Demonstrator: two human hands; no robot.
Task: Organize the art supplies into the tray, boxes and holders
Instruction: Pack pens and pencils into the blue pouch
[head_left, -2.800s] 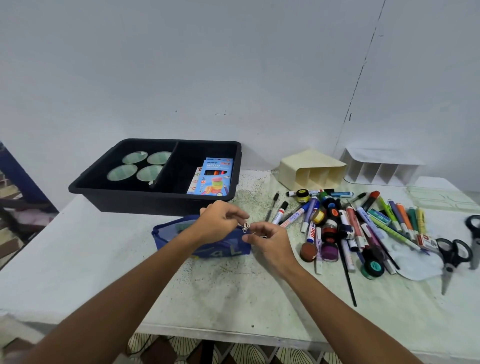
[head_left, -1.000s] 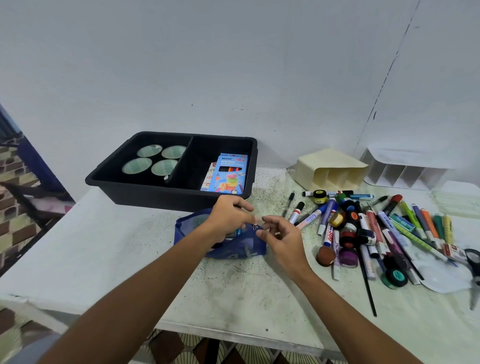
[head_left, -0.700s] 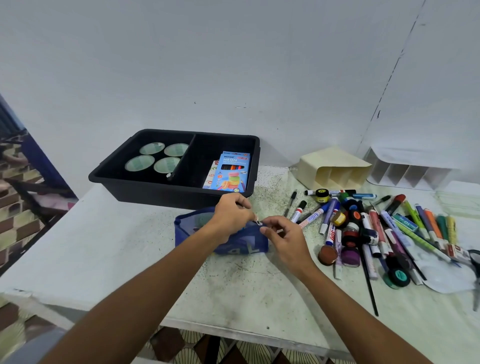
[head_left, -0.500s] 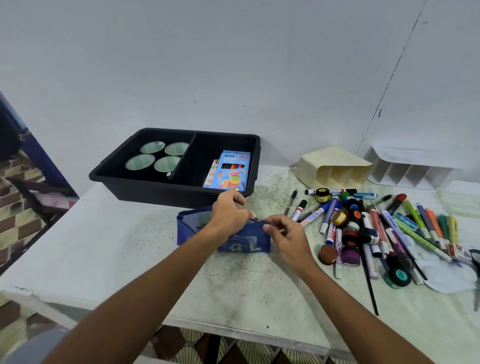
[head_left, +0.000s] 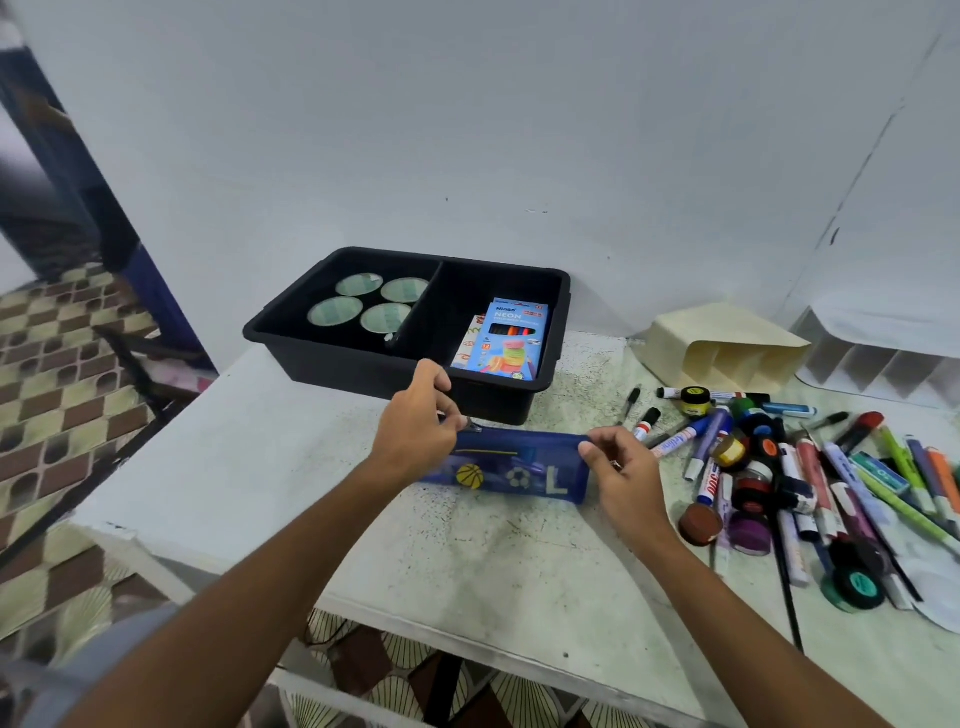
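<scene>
Blue pencil pouch (head_left: 511, 467): lies flat on bench (head_left: 291, 467), stretched between both hands. Left hand (head_left: 418, 423) pinches zipper pull at its left top edge. Right hand (head_left: 623, 470) pinches its right end.

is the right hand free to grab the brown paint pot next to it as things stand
Probably not right away. The right hand pinches the end of the blue pencil pouch, so it must let go first. The brown paint pot lies close beside it with nothing between.
</scene>
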